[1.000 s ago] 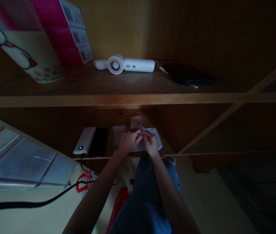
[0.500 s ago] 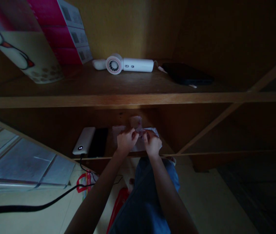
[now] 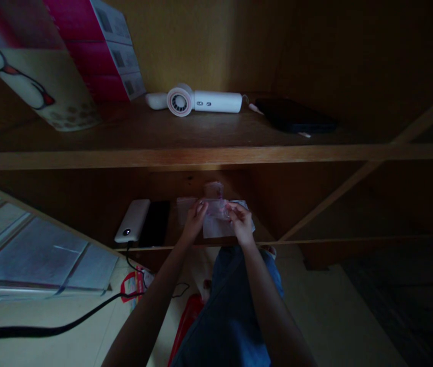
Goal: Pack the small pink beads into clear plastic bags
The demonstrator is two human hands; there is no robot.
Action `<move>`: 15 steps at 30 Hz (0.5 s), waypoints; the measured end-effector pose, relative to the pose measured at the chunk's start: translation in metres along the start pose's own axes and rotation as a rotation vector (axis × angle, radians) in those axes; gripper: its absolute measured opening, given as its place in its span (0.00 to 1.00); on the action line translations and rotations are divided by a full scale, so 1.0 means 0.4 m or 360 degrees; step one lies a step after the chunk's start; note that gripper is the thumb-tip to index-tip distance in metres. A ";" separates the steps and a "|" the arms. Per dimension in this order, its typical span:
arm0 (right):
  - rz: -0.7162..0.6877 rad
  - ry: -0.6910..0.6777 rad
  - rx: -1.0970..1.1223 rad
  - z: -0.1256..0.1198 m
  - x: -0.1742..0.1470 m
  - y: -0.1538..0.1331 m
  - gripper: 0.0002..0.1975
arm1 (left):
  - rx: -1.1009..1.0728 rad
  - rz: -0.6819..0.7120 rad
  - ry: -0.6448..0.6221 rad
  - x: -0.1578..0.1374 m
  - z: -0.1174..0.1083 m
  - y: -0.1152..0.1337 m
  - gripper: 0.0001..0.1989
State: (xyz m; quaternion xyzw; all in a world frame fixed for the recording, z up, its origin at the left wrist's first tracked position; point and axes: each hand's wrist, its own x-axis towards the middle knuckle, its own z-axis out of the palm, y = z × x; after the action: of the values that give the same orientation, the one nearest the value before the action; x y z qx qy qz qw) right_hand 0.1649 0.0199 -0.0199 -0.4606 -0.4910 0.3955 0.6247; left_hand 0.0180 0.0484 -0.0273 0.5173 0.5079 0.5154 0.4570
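Note:
My left hand (image 3: 195, 216) and my right hand (image 3: 240, 219) hold a small clear plastic bag (image 3: 216, 207) between them, each pinching one side of it. Something small and pinkish shows at the bag's right end; I cannot make out what it is. Beneath the hands a white sheet (image 3: 214, 229) lies on the lower shelf. Another clear bag (image 3: 184, 208) lies left of my left hand, and a further clear packet (image 3: 213, 189) is behind the held one, near the shelf's back wall.
On the lower shelf's left lie a white power bank (image 3: 132, 220) with a cable and a dark flat object (image 3: 154, 224). The upper shelf (image 3: 201, 135) holds a white handheld fan (image 3: 216, 102), a black phone-like object (image 3: 295, 116), a drink cup (image 3: 54, 97) and pink boxes (image 3: 98, 56).
My hands have moved apart and turned, so the clear bag stretched between them now shows. More of the white sheet below is visible.

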 end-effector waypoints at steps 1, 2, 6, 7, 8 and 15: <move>0.0045 0.0040 0.0062 -0.003 0.003 0.000 0.11 | -0.0061 -0.0017 -0.0028 -0.002 0.000 0.003 0.14; 0.0093 0.0088 0.0105 -0.005 0.005 0.000 0.11 | -0.0124 -0.0037 -0.0057 -0.005 0.000 0.007 0.14; 0.0298 0.0256 0.0167 -0.008 0.010 -0.002 0.17 | -0.0267 -0.0068 -0.0134 -0.012 -0.002 0.022 0.13; 0.0324 0.0289 0.0170 -0.007 0.010 -0.002 0.17 | -0.0268 -0.0063 -0.0139 -0.012 -0.003 0.025 0.13; 0.0331 0.0315 0.0172 -0.006 0.010 -0.002 0.16 | -0.0255 -0.0055 -0.0137 -0.011 -0.003 0.027 0.13; 0.0189 0.0248 0.0036 -0.003 0.007 -0.004 0.08 | -0.0071 -0.0021 -0.0084 0.006 -0.011 0.036 0.14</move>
State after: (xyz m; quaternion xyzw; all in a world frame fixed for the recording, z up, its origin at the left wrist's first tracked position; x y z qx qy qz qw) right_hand 0.1666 0.0218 -0.0179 -0.5111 -0.4084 0.4004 0.6416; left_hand 0.0143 0.0496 -0.0127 0.5171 0.4873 0.5098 0.4851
